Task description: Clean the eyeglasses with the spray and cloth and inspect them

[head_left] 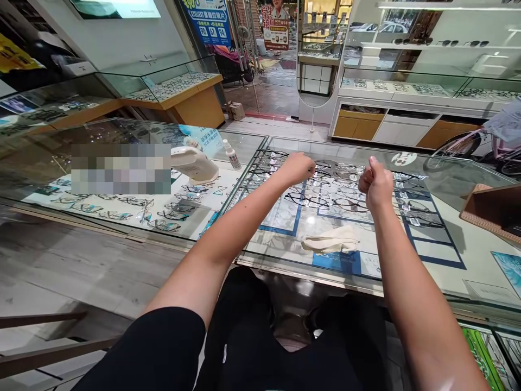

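Note:
Both my arms reach out over a glass display counter (285, 239) with rows of eyeglass frames (345, 203) laid out under the glass. My left hand (299, 168) hovers above the frames at the far side, knuckles up, fingers curled into a pinch. My right hand (376, 184) is a little to the right of it, closed in a fist with the thumb on top. Whether a thin frame runs between the two hands I cannot make out against the frames below. A crumpled white cloth (331, 241) lies on the glass nearer to me, between my forearms.
A white device (195, 163) and a small white bottle (232, 155) stand on the counter to the left. A wooden tray (488, 209) sits at the right edge, with a pink bicycle (484, 146) behind it. More display cases and a standing mirror (315, 65) line the back.

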Tool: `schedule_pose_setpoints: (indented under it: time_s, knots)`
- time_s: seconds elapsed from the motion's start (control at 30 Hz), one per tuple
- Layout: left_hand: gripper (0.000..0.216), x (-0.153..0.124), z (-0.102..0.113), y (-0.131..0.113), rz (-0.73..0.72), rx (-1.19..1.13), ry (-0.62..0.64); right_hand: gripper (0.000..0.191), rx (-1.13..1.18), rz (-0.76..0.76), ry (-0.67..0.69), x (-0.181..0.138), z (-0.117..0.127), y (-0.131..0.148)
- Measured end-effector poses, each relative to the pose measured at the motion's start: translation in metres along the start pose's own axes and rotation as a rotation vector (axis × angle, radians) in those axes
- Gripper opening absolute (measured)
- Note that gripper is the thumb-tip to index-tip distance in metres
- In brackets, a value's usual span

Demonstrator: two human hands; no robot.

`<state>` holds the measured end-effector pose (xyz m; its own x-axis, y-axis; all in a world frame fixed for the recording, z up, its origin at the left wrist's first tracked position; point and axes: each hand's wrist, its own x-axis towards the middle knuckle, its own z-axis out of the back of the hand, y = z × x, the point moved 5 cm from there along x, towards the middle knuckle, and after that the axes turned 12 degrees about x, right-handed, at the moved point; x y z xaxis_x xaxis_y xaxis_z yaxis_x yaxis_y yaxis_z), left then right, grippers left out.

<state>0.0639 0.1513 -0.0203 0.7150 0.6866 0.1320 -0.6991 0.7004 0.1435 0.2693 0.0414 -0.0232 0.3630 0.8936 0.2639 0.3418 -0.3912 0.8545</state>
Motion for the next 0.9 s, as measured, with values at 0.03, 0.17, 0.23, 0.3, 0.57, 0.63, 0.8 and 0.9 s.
schedule_pose_setpoints:
  time_s: [0.03,0.17,0.23,0.3,0.57,0.63,0.8,0.9]
  knots:
    - [0.025,0.001,-0.002,0.001,-0.001,-0.003,-0.010,0.073,-0.003,-0.006,0.005,0.000,-0.001,0.000]
    - [0.030,0.007,-0.007,0.002,0.018,-0.009,-0.014,0.075,-0.043,-0.049,0.025,-0.002,-0.004,-0.003]
    - [0.029,0.009,-0.006,0.001,0.026,-0.014,0.004,0.075,-0.060,-0.066,0.035,-0.003,-0.005,-0.005]
    - [0.029,0.009,-0.002,0.000,0.019,-0.013,0.015,0.076,-0.062,-0.062,0.046,-0.003,-0.005,-0.005]
    - [0.018,-0.024,0.071,0.001,0.088,-0.377,-0.341,0.068,-0.135,0.004,0.065,-0.009,-0.013,0.006]
    - [0.015,-0.041,0.088,-0.012,0.118,-0.520,-0.527,0.052,-0.196,0.044,0.105,-0.018,-0.025,0.013]
    - [0.013,-0.073,0.089,-0.058,0.142,-0.725,-0.793,0.038,-0.235,0.141,0.186,-0.041,-0.052,0.022]
    - [0.014,-0.078,0.077,-0.073,0.137,-0.857,-0.776,0.040,-0.277,0.207,0.147,-0.045,-0.053,0.023]
